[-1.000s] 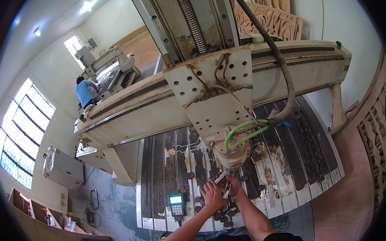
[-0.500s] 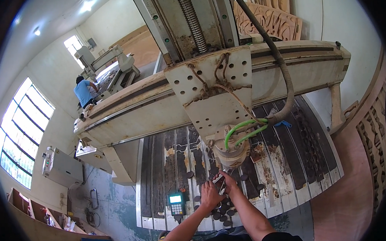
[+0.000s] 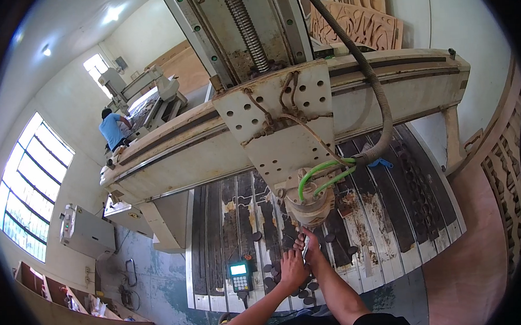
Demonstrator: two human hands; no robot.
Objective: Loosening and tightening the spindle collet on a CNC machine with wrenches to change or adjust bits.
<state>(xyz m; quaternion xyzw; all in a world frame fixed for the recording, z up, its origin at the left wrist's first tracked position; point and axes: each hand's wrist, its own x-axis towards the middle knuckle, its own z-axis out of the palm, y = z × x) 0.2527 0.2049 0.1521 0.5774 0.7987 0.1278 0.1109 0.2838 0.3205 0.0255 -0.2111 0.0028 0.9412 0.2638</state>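
Note:
My right hand (image 3: 312, 245) is closed round a slim silver metal tool (image 3: 305, 249), its exact kind too small to tell. The tool stands nearly upright just below the spindle (image 3: 311, 209) of a large router machine. Close beside it on the left is my left hand (image 3: 293, 269), back upward, fingers bent forward and drawn together; what they hold, if anything, is hidden. Several dark round discs (image 3: 309, 300) lie on the slatted machine bed (image 3: 385, 215) around and under my wrists. Left of my left hand rests a handheld keypad controller (image 3: 240, 276) with a lit screen.
The machine's gantry beam (image 3: 196, 145) spans the bed, with a thick ribbed hose (image 3: 379, 93) and green tubes (image 3: 322, 168) at the spindle. A blue clamp-like piece (image 3: 381, 163) lies farther back. A person in a blue shirt (image 3: 113, 133) works at another machine far left.
The silver tool has turned more upright in my right hand. My left hand has shifted slightly right and nearer to me. The view has moved a little.

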